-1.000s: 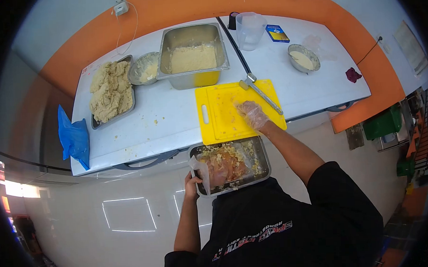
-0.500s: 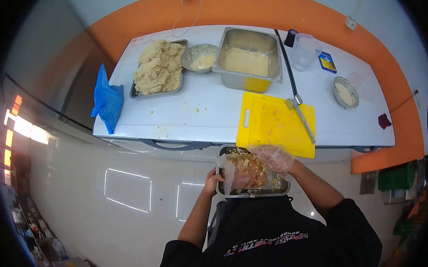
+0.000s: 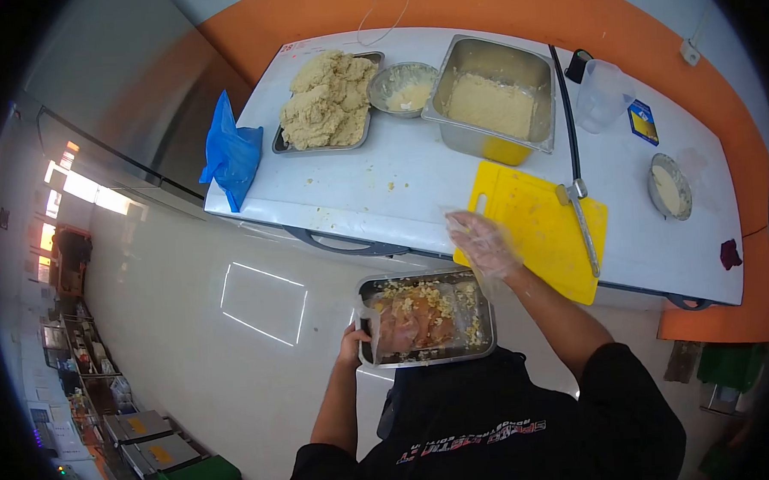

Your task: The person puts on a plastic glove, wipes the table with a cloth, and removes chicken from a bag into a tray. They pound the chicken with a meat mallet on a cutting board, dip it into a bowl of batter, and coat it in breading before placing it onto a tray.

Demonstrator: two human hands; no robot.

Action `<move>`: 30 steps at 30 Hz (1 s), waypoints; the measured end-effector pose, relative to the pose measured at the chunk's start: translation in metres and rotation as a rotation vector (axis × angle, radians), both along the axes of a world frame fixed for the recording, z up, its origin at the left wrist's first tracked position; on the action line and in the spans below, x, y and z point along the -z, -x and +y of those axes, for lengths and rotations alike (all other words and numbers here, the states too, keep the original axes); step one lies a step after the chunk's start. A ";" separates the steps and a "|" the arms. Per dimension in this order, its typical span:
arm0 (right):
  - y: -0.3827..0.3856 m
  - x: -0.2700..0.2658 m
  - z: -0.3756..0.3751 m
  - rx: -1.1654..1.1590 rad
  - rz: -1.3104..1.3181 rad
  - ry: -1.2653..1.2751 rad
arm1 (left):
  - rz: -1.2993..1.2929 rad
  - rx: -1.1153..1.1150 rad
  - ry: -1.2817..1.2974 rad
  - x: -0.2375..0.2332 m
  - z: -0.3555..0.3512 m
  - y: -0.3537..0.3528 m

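Observation:
A metal tray holds raw meat with chopped yellowish bits scattered over it. My left hand grips the tray's left end, thumb over the rim. My right hand, in a clear plastic glove, hovers past the tray's far right corner, beside the yellow cutting board. Its fingers stretch out to the left and hold nothing that I can see. A clear plastic sheet lies along the tray's left inner side.
On the white table stand a tray of crumbly beige mass, a metal bowl, a deep metal pan, a blue bag, a clear jug and a smaller bowl. A long-handled metal tool rests across the board.
The tray has shifted left and away from under the board's edge, with my left hand on it. My right hand has lifted off the meat toward the table. The view has turned left.

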State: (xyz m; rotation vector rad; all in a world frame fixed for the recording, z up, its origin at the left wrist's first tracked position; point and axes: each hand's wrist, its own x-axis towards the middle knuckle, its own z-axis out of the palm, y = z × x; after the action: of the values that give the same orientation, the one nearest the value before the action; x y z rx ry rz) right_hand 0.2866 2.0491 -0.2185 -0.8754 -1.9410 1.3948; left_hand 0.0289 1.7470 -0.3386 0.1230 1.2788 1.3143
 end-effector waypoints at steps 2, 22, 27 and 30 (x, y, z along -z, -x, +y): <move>0.034 0.004 0.013 0.007 -0.035 -0.085 | 0.016 -0.021 -0.002 0.002 -0.010 0.020; 0.231 0.077 0.086 0.196 -0.364 -0.742 | -0.040 0.308 -0.089 0.066 0.056 0.285; 0.250 0.073 0.007 -0.153 -0.280 -0.018 | -0.065 0.306 -0.076 0.067 0.058 0.308; 0.243 0.063 -0.037 -0.232 -0.290 0.040 | -0.068 0.277 -0.095 0.074 0.057 0.308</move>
State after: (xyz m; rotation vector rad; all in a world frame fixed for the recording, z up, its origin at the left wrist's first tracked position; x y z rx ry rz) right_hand 0.0433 2.0125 -0.2811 -0.9374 -2.3020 1.5099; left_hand -0.2788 1.8041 -0.4128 0.3092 1.0982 1.1300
